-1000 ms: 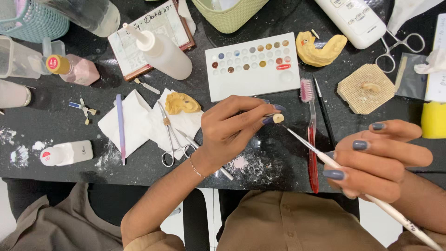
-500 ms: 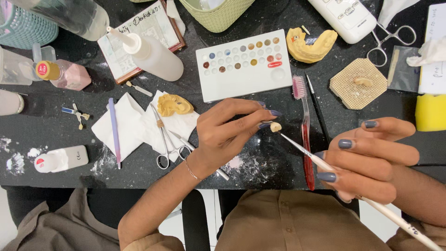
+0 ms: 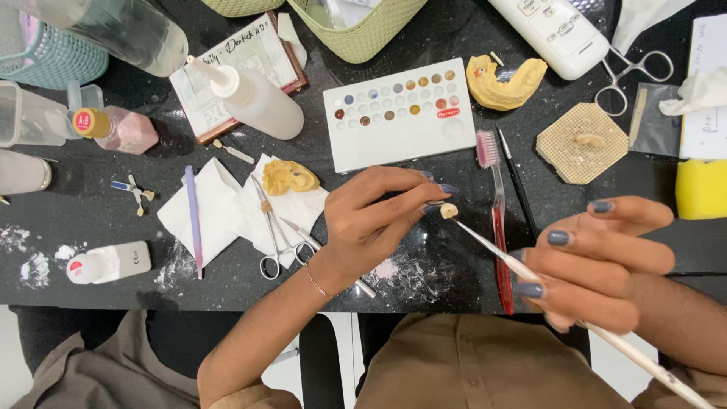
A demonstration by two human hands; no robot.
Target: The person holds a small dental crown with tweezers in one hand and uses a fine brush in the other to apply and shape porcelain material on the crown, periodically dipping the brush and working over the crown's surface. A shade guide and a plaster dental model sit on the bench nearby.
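Fingertip grip [image 3: 382, 220]: small glossy tooth [image 3: 449, 210]

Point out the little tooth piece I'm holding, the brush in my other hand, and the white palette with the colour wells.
small tooth piece [image 3: 449, 210], head view, on its pale body at the fingertips.
thin brush [image 3: 492, 250], head view, on its shaft.
white palette [image 3: 399, 148], head view, on its bare lower face.

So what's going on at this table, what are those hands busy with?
A person sits at a black table. The left hand pinches a small tooth-shaped piece at its fingertips, while the right hand holds a thin brush whose tip touches that piece. Just beyond lie a white palette with small wells of colour, a yellow dental cast and a red toothbrush.
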